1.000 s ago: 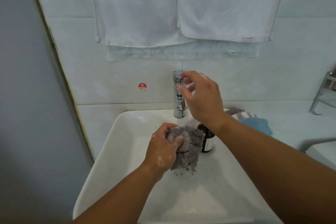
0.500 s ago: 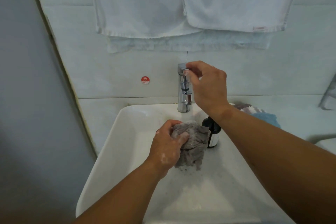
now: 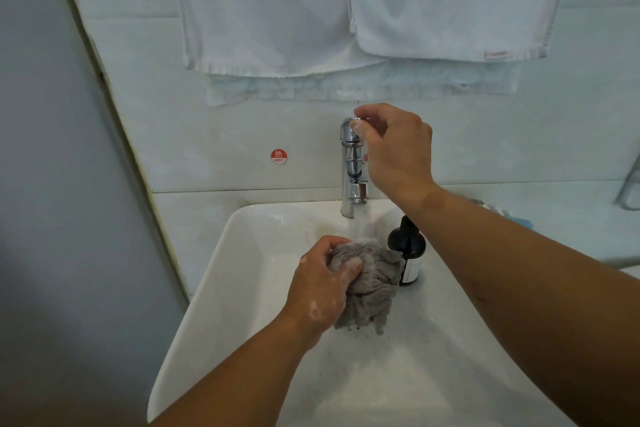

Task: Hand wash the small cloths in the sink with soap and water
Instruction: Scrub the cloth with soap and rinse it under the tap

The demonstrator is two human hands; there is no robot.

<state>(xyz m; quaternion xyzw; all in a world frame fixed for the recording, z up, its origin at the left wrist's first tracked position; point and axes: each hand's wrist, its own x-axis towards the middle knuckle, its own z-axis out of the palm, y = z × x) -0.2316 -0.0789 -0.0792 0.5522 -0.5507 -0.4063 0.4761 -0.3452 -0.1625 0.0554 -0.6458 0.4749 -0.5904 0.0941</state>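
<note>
Head view: the R forearm crosses the frame and covers most of the spare cloths (image 3: 516,218) on the counter behind it; only a blue and patterned sliver shows, so how many there are can't be told. Soap bottle (image 3: 408,246), dark w/ a pale label, stands inside the sink at the back, its lower left part hidden by the grey cloth (image 3: 372,284). Sink (image 3: 242,288) front edge is cut off at the frame bottom, and a metal rack (image 3: 630,191) is cut off at the right edge and blurred. Right hand (image 3: 398,152) is at the top of the tap (image 3: 349,163), thumb and fingertips curled and pinching its cap; the cap itself is mostly covered. Water (image 3: 358,224) runs from the spout onto the cloth's top. Left hand (image 3: 320,288), w/ suds on it, grips the cloth bunched in the fist above the basin floor, just left of the bottle. The cloth's long axis runs from the tap end toward the near side, loose ragged end hanging down. On the wall: white towels (image 3: 263,10) and a red HOT sticker (image 3: 278,156).
</note>
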